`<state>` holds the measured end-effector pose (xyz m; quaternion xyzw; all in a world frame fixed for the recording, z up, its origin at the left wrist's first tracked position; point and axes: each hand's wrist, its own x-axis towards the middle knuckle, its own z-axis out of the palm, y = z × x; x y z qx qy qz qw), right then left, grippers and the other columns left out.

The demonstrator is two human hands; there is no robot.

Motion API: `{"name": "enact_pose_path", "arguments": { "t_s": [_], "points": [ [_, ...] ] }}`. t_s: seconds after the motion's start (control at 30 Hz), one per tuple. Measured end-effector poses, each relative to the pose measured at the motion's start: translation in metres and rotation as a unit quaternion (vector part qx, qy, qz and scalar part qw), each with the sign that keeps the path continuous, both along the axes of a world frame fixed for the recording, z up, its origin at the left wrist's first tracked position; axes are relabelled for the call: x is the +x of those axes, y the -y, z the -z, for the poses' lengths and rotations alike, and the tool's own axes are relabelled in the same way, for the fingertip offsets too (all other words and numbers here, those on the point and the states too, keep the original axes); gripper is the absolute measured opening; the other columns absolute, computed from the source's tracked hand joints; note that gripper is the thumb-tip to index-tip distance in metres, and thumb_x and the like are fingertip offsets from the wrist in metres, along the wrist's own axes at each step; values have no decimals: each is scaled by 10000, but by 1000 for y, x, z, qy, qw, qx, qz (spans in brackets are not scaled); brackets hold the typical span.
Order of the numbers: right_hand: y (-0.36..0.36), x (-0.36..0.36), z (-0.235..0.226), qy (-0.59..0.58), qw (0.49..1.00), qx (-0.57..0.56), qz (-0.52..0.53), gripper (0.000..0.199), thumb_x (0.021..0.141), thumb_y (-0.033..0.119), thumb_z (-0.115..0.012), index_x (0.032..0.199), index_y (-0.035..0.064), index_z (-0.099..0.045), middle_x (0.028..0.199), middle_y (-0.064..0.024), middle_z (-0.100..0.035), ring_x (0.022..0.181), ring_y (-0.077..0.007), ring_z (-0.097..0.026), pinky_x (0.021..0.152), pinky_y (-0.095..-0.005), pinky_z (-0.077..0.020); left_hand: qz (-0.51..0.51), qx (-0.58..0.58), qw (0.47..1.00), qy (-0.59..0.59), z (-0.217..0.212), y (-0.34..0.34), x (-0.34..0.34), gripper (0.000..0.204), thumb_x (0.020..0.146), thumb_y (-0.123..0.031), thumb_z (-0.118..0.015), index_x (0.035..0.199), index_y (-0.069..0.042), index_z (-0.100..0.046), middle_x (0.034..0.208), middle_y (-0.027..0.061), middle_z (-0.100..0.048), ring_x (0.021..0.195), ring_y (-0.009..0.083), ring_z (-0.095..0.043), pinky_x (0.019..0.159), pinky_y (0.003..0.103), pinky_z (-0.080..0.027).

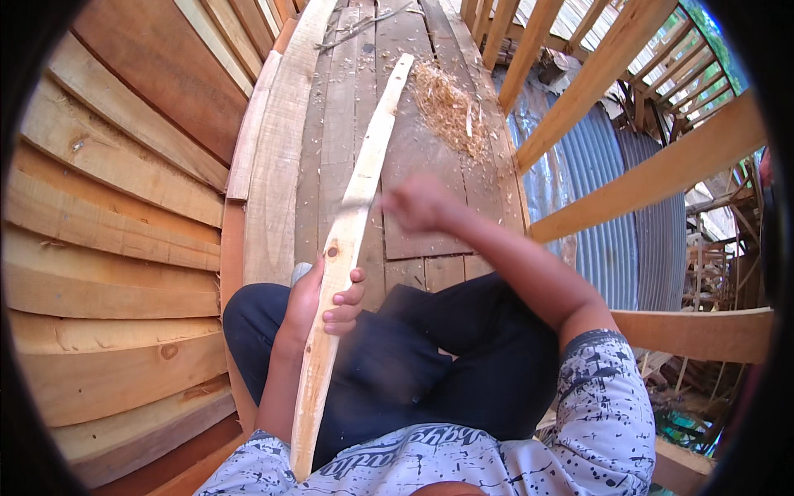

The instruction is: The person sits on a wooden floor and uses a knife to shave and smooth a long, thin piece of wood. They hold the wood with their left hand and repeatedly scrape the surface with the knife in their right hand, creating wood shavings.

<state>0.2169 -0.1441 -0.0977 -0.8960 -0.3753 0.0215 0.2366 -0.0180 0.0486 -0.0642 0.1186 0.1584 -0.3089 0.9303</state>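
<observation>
A long, pale wooden slat [364, 178] slants up from my lap to over the floor, with a dark knot and a narrowed, stepped far tip. My left hand [335, 302] is closed round its lower half, fingers wrapped over the right edge. Just right of the slat's middle, my right hand [418, 204] is a closed fist smeared by motion. From it a blurred grey blade [357, 202] reaches across the slat's face. The blade's handle is hidden in the fist, so its exact kind does not show.
Curled wood shavings [451, 107] lie heaped on the plank floor [339, 107] ahead. A wall of boards [116, 248] rises on the left. Along the right run wooden railing slats [595, 99], with corrugated metal sheets [600, 231] below. Thin sticks [364, 27] lie at the far end.
</observation>
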Motion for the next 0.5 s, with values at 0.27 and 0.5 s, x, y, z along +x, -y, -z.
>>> {"name": "enact_pose_path", "arguments": {
  "t_s": [0.27,0.5],
  "points": [
    [-11,-17,-22,-30,994,-54,-89,467,998,383,-520,823,-11,-701,743,-277,-657,731,-453,-665,704,-536,-531,-15,12,1000,-8,1,-1,-6,579,1015,-662,-324,1074,-99,-445,699,-13,-418,440,88,-365,388,253,-309],
    [15,47,7,-70,993,-61,77,539,1002,456,-526,837,-26,-702,815,-279,-681,799,-452,-670,778,-517,-532,4,0,1000,-12,1,1,-3,583,1004,-676,-340,1081,-107,-446,702,-11,-422,439,91,-365,389,259,-317]
  ]
}}
